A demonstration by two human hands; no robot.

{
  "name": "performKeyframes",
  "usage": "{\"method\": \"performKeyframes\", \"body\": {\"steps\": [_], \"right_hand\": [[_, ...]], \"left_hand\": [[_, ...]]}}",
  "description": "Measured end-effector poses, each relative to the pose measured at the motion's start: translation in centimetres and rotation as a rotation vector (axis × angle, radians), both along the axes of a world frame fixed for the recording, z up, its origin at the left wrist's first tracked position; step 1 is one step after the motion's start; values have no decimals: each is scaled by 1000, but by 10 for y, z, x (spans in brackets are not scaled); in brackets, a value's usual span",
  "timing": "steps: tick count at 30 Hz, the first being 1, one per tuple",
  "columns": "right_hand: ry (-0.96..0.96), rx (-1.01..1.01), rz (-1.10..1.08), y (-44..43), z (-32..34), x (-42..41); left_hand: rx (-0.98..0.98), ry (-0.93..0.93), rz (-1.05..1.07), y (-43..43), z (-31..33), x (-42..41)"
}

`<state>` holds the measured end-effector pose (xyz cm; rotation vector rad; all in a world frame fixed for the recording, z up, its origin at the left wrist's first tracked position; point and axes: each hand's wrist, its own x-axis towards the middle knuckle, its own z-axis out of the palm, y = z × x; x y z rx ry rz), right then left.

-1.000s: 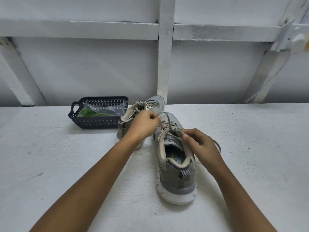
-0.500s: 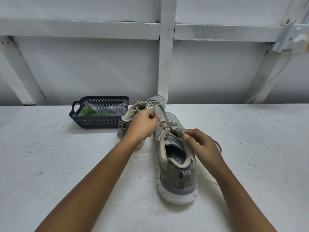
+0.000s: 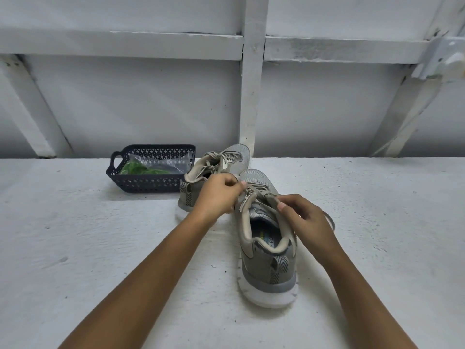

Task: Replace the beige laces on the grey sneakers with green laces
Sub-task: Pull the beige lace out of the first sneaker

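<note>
Near the middle of the table, we are working on the closer shoe, heel toward us. Our left hand is pinching the beige lace by the top holes. Our right hand is pinching it on the other side. By the back edge, the other shoe is sitting beside a dark basket holding green laces in a bag.

A dark perforated basket sits on the white table below a white-framed wall.
</note>
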<state>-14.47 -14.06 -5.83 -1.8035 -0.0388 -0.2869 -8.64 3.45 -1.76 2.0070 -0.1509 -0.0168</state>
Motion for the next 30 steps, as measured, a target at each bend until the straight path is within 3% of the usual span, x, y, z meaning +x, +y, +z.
{"method": "performKeyframes", "body": {"steps": [4, 11, 14, 19, 26, 30], "right_hand": [[-1, -16, -1, -2, -3, 1], [-8, -15, 2, -1, -2, 1], [-8, -13, 2, -1, -2, 0], [-6, -21, 3, -2, -2, 1], [-6, -26, 1, -2, -1, 0], [-6, -22, 10, -2, -1, 0]], "left_hand": [[-262, 4, 222, 7, 7, 4], [58, 54, -41, -1, -11, -6], [0, -22, 23, -1, -10, -4], [-256, -43, 242, 7, 0, 2], [10, -17, 28, -4, -14, -6], [-71, -63, 130, -2, -12, 0]]}}
